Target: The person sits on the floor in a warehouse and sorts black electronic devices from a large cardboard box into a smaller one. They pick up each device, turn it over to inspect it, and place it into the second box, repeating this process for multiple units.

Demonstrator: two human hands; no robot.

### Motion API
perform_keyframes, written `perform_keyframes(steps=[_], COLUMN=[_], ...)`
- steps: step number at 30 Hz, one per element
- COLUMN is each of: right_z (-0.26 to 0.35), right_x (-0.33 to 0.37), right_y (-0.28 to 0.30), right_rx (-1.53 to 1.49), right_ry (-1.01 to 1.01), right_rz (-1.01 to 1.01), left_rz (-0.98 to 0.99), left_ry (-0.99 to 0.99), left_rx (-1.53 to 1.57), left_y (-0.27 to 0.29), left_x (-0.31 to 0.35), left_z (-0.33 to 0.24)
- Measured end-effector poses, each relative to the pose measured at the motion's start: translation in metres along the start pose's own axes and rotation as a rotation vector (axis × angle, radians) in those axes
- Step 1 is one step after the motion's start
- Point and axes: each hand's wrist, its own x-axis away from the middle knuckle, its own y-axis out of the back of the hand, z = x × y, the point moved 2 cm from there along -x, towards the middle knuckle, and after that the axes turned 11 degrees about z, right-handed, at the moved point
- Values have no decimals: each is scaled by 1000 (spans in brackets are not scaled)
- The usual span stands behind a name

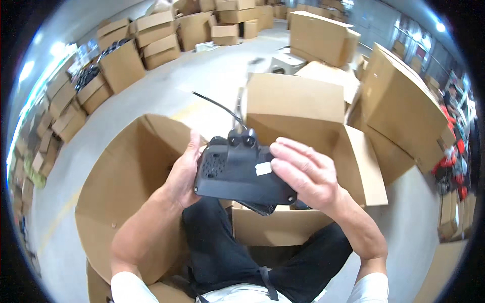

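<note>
A black plastic device (242, 174) is raised above my lap, in front of an open cardboard box (283, 222). It has a cluster of small holes on its left part, a hinged mount (241, 139) on top and a thin black cable (214, 103) rising from it. A small white sticker (263, 168) is on its face. My left hand (184, 177) holds the left end, thumb pointing up and the other fingers mostly hidden behind. My right hand (306, 174) rests against the right end, fingers stretched out near the sticker; its thumb is hidden.
A large open carton (116, 197) stands at my left. Big cartons (404, 111) are on the right, and a grey-white stool (287, 64) is beyond the box. Stacked boxes (121, 65) line the far left; red and black items (454, 156) are at the far right.
</note>
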Motion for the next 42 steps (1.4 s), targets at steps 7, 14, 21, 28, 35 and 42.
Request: perform_keyframes(steps=[7,14,21,28,35,42], right_z=[37,23,2,-11,-12,-20], right_x=[73,112,137,153,155,150], right_y=[40,51,39,3,-19,-28], right_rx=[139,161,-983,-920,-892,-1092], right_ry=[-244,-223,-1016,-1232,-1308,-1333], right_rz=[428,78,-370,-485,-410,-213], left_rz=[73,175,118,-155,-80,-20], left_ry=[87,299,-492,-587,-394,-275], left_rx=[-186,22,-719,-772,-534,-501], left_y=[-57,-74,-86,-86,-66,-57], left_x=[-28,-57,-97,-121,-129,-110], left_z=[43,68,81,108,123,118])
